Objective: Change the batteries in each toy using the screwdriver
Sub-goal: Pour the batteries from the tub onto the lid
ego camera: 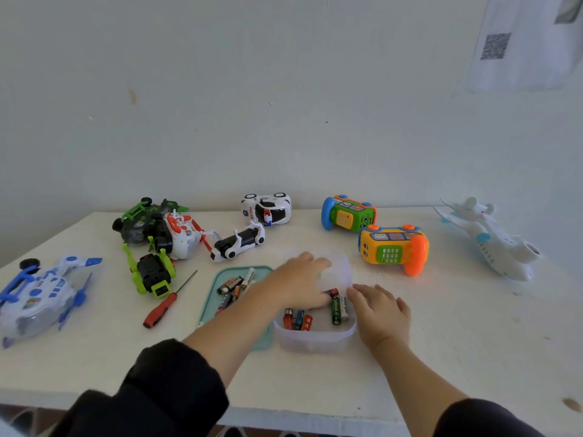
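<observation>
Batteries, mixed colours [338, 309], lie in clear plastic tub [315, 340] at table centre. Left hand [299, 280] reaches into tub; finger grip hidden, cannot tell. Right hand [380, 313] rests relaxed on tub's right rim. Red-handled screwdriver [167, 302] lies untouched, left of teal lid [209, 305].

Two toy phones [348, 212], two planes [492, 239], one screwdriver [167, 302].

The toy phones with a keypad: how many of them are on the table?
2. The green toy phone lies at the back of the table, near the wall. The orange toy phone lies just in front of it, to its right. No others show.
</observation>
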